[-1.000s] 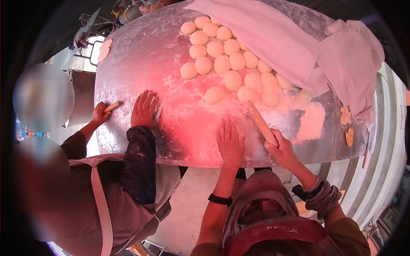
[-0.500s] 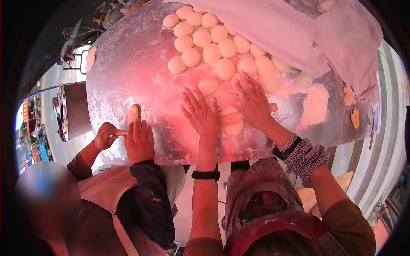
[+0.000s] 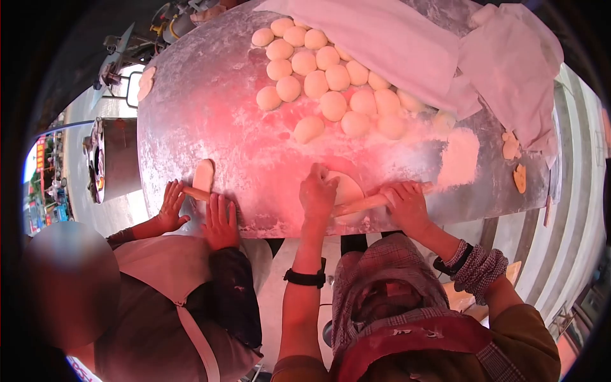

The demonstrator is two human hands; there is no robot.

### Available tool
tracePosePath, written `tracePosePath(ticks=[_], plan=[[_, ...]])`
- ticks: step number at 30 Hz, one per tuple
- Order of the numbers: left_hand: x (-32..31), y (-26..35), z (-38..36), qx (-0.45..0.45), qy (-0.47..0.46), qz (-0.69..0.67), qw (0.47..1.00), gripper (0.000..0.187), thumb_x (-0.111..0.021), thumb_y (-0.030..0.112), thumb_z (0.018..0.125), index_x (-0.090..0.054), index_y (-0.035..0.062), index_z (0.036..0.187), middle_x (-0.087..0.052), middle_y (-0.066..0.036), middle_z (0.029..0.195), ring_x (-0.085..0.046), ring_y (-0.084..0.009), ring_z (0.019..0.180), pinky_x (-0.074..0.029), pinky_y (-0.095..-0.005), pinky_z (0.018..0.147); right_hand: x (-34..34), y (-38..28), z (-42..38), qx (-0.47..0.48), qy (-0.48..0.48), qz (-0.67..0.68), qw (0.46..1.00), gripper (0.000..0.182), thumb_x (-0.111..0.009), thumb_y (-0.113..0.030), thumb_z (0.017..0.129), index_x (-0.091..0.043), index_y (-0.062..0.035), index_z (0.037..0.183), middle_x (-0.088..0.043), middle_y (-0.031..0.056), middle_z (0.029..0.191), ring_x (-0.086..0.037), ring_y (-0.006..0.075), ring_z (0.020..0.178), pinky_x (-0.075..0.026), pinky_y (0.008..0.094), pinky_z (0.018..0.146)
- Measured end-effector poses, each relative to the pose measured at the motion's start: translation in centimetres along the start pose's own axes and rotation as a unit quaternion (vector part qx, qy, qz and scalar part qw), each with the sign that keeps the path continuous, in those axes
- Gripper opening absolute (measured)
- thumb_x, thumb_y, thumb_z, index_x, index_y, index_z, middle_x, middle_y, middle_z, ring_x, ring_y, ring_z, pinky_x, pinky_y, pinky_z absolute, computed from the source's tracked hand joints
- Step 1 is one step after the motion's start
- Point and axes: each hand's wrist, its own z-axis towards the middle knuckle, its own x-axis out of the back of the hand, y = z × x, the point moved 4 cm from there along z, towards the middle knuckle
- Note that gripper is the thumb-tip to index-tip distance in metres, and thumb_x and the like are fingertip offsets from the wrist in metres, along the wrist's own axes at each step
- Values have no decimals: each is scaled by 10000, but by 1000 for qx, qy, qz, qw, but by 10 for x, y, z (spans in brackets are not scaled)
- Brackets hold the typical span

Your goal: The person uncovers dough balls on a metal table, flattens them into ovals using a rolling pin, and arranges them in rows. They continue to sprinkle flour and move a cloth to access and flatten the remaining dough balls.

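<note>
On the floured metal table (image 3: pixel 248 172) a round, flattened piece of dough (image 3: pixel 347 190) lies between my hands. My left hand (image 3: pixel 318 191) is closed at its left edge; whether it pinches the dough or the end of the rolling pin is hidden. A wooden rolling pin (image 3: pixel 366 204) slants across the near part of the dough. Around its right part my right hand (image 3: pixel 406 202) has its fingers curled. Several dough balls (image 3: pixel 333 106) sit beyond my hands, with one ball (image 3: pixel 309 129) nearest my left hand.
At left a co-worker's hands (image 3: pixel 221 221) rest on a small rolling pin (image 3: pixel 196 193) at an oblong dough piece (image 3: pixel 203 174). A pale cloth (image 3: pixel 407 44) covers the far right. Loose flour (image 3: pixel 459 158) and dough scraps (image 3: pixel 520 179) lie at right. A metal drum (image 3: pixel 118 159) stands beyond the left edge.
My flat, spread hands have closed; the left is at the dough's edge, the right grips the pin. The dough is wider and the pin nearer me, tilted. The co-worker's left hand has opened.
</note>
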Motion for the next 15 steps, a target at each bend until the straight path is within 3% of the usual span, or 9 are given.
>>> tracePosePath(ticks=[1, 3, 5, 7, 10, 11, 12, 14, 15], plan=[[0, -21, 5, 1, 3, 0, 1000, 456, -785, 82, 757, -553, -30, 1132, -675, -156, 974, -670, -306, 959, -536, -430, 830, 7, 5, -8, -17, 31, 4, 999, 450, -695, -81, 675, -622, -72, 1119, -629, 63, 1082, -568, 287, 988, -417, 421, 888], [-13, -87, 6, 85, 122, -404, 903, 279, -741, 25, 812, -600, -26, 1046, -688, -94, 841, -691, -207, 809, -558, -344, 705, 11, 6, -10, -59, 33, 42, 997, 450, -695, -77, 690, -619, -72, 1134, -628, 68, 1089, -569, 294, 989, -420, 416, 883], [-37, -80, -26, 64, 90, -398, 911, 261, -718, 12, 836, -596, -30, 1063, -689, -86, 876, -684, -176, 834, -555, -317, 697, 9, 5, -6, -135, -5, 112, 984, 435, -700, -77, 726, -619, -66, 1154, -626, 88, 1106, -575, 311, 994, -436, 415, 874], [-52, -68, -60, 41, 60, -392, 917, 244, -695, -2, 860, -591, -33, 1079, -690, -79, 910, -676, -146, 858, -552, -290, 689, 0, 0, 0, -99, -3, 97, 990, 397, -697, -109, 741, -633, -67, 1130, -630, 79, 1087, -584, 296, 990, -445, 420, 875], [-48, -67, -81, 98, 137, -385, 908, 389, -636, 139, 936, -531, -50, 1259, -647, -207, 1166, -646, -268, 1069, -527, -394, 867, -6, -10, 14, -25, -20, 77, 997, 371, -694, -164, 769, -649, -68, 1124, -623, 79, 1137, -583, 277, 1052, -444, 426, 928], [-29, -65, -76, 8, 263, -148, 953, 484, -573, 236, 968, -457, -31, 1355, -530, -240, 1316, -533, -320, 1213, -434, -457, 979, -10, -14, 19, 15, -41, 76, 996, 381, -693, -187, 783, -650, -67, 1142, -612, 88, 1205, -573, 274, 1120, -433, 426, 981], [-19, -56, -70, -81, 368, 101, 921, 581, -511, 333, 1000, -383, -12, 1450, -413, -273, 1465, -420, -373, 1357, -341, -521, 1091, -15, -18, 34, 70, -22, 44, 996, 429, -689, -209, 794, -629, -68, 1195, -561, 97, 1301, -513, 265, 1221, -390, 429, 1046], [-27, -54, -16, -57, 250, 184, 949, 706, -349, 479, 1023, -236, 2, 1531, -142, -224, 1611, -120, -409, 1486, -117, -570, 1165, -30, -20, 81, 127, -10, -8, 992, 536, -679, -246, 822, -558, -66, 1311, -443, 110, 1460, -378, 252, 1381, -303, 439, 1140], [-16, -48, 10, -64, 270, 178, 944, 719, -355, 493, 1018, -217, 17, 1539, -142, -207, 1616, -127, -411, 1484, -124, -589, 1156, -34, -21, 108, 128, -18, -30, 991, 595, -673, -260, 838, -508, -64, 1375, -377, 112, 1523, -302, 248, 1440, -261, 446, 1171]])
